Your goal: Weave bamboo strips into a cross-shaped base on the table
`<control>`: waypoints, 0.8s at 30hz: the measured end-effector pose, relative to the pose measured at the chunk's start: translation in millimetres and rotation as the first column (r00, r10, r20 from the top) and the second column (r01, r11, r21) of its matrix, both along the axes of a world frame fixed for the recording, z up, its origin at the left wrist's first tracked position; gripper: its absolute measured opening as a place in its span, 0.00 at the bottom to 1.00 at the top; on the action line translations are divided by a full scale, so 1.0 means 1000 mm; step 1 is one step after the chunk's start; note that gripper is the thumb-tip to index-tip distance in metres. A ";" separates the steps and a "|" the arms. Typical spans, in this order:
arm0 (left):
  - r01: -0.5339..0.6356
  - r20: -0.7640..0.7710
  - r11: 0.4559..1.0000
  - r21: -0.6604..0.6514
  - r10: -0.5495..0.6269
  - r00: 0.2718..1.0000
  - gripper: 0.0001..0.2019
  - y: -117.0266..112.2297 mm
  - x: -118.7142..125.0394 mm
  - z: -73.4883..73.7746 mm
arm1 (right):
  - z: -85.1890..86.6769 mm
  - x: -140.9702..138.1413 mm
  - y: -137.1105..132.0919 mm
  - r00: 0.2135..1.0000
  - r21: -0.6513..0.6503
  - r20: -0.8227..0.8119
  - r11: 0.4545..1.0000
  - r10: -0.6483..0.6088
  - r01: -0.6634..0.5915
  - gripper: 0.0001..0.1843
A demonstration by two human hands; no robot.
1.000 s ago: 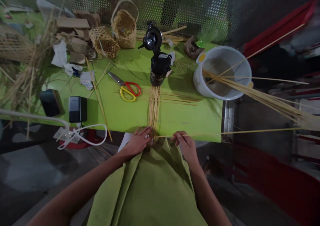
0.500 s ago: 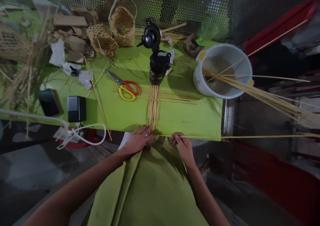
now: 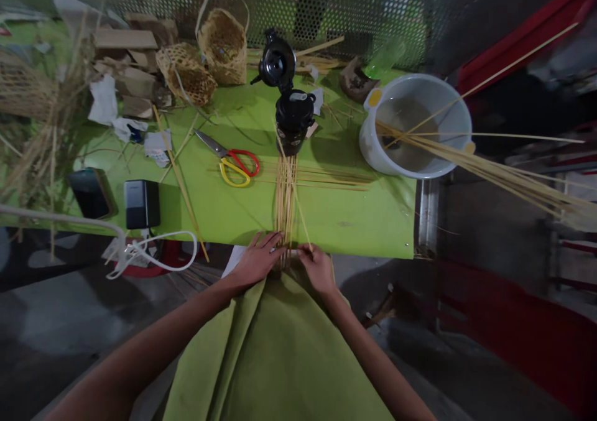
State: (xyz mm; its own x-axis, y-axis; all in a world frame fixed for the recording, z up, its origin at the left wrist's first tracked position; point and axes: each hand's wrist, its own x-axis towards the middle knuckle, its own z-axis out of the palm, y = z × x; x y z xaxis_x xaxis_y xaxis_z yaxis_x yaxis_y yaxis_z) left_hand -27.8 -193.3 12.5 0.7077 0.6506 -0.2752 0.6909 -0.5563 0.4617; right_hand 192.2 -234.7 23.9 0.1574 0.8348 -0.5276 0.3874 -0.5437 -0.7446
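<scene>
Though thin, strip (image 3: 303,216) between right fingers (image 3: 316,255)

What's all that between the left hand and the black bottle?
A bundle of strips runs between the left hand and the black bottle, with some crosswise strips and one slanting strip. The head view shows them.

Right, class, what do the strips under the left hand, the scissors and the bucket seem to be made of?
Strips: probably split bamboo or cane, matte, being thin and straw-coloured.
Scissors: apparently steel blades, grey sheen; bright red and yellow handles, perhaps plastic-coated.
Bucket: likely smooth plastic, from its pale, rounded rim.
</scene>
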 end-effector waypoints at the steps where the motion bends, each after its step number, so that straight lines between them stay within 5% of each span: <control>1: 0.002 -0.001 1.000 -0.001 -0.002 1.000 0.20 0.000 0.000 0.001 | -0.003 -0.005 0.000 0.999 -0.038 0.012 0.999 0.030 -0.030 0.16; 24: -0.009 -0.019 1.000 0.013 0.009 1.000 0.23 0.000 0.003 0.007 | -0.023 -0.026 -0.001 0.981 -0.060 0.127 0.989 0.143 -0.137 0.12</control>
